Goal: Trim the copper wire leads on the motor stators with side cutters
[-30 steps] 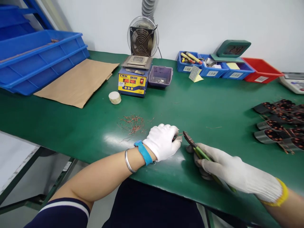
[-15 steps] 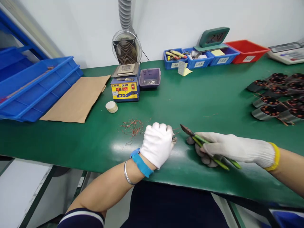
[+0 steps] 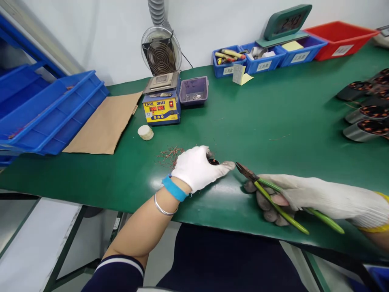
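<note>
My left hand, in a white glove, curves over a small round part with a dark, copper-flecked inside. Its thumb is stretched to the right, and most of the part is hidden beneath the hand. In my gloved right hand are green-handled cutting pliers, gripped around the handles. The dark jaws point up and left and lie close to my left thumb tip. A loose heap of copper wire clippings lies on the table just left of my left hand.
Metal cylinders with copper windings stand at the right. Behind my hands are a blue-and-yellow heating unit, a purple tray, a white round pad, and blue tool boxes. Brown cardboard and blue crates sit left.
My view has shifted, so the cylinders sit farther right. My left hand has turned and its thumb reaches out, showing the round part. The pliers stay in my right hand.
</note>
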The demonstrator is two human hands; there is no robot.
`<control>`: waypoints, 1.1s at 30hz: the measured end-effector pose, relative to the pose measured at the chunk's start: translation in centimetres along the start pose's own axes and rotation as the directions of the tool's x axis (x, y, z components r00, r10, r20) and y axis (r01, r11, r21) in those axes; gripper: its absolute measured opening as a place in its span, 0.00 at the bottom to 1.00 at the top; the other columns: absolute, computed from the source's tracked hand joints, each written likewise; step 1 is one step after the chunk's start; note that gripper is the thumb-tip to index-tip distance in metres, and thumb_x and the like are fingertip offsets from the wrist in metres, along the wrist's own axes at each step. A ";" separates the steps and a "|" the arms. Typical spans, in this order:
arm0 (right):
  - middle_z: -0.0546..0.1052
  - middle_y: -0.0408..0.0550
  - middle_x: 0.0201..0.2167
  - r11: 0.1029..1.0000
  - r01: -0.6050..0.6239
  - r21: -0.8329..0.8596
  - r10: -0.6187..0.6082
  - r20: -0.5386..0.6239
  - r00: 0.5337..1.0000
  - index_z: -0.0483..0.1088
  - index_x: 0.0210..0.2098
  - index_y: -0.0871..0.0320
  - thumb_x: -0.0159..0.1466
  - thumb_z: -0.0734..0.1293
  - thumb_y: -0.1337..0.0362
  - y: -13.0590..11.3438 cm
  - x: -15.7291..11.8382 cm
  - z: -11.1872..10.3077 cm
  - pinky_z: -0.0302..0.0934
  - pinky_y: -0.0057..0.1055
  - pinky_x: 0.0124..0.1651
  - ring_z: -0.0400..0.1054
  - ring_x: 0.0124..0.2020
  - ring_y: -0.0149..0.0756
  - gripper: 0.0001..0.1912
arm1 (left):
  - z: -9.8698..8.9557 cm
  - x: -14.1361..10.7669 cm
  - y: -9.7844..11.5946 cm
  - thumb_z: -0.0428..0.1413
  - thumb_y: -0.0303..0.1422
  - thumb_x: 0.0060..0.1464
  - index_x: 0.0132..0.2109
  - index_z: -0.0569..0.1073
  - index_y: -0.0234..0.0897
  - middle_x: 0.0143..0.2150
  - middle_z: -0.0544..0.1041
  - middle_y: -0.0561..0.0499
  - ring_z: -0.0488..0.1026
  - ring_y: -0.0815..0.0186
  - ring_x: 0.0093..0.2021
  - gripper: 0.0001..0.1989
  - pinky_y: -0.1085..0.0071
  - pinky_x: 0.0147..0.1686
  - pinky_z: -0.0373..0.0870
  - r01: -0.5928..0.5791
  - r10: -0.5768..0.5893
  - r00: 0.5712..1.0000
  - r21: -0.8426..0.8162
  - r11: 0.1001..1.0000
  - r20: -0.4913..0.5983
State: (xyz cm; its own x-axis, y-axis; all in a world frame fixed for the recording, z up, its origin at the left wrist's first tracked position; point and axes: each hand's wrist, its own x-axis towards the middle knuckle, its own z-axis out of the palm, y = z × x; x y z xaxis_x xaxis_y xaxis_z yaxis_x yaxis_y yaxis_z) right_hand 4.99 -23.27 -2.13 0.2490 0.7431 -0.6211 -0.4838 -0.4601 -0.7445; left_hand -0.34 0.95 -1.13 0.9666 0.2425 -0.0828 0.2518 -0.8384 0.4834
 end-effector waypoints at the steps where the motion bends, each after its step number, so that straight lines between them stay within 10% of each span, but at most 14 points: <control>1: 0.72 0.46 0.33 1.000 -0.006 -0.003 0.006 0.011 1.000 0.68 0.47 0.55 0.53 0.74 0.41 -0.1 0.2 0.0 0.68 0.34 0.37 0.71 0.33 0.36 0.32 | 0.4 0.1 0.1 0.58 0.57 0.49 0.33 0.74 0.40 0.36 0.81 0.46 0.79 0.50 0.40 0.24 0.55 0.42 0.77 -0.007 0.004 0.999 0.060 0.998 0.045; 11: 0.73 0.47 0.33 0.996 -0.025 -0.091 0.034 0.099 0.994 0.65 0.45 0.56 0.50 0.75 0.39 -1.4 1.5 -0.1 0.69 0.32 0.33 0.74 0.35 0.41 0.36 | 0.4 0.0 -0.9 0.56 0.35 0.52 0.40 0.75 0.42 0.40 0.82 0.51 0.78 0.58 0.42 0.09 0.64 0.43 0.73 -0.154 0.156 0.963 -0.027 0.988 0.221; 33: 0.72 0.46 0.33 0.996 0.093 -0.016 -0.091 0.065 0.994 0.64 0.42 0.56 0.54 0.72 0.38 0.0 1.8 0.8 0.64 0.31 0.36 0.69 0.33 0.34 0.31 | 1.9 -0.3 -0.6 0.49 0.33 0.65 0.36 0.71 0.41 0.29 0.78 0.54 0.75 0.65 0.33 0.09 0.72 0.33 0.66 -0.203 0.213 0.965 -0.080 0.976 0.154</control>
State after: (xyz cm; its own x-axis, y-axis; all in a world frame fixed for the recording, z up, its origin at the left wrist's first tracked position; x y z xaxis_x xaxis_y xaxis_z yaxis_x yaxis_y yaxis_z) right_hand 4.72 -21.53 -3.05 0.2372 0.8120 -0.5333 -0.4453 -0.3971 -0.8025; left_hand -0.72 0.44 -3.02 0.9936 -0.0200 -0.1115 0.0459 -0.8286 0.5580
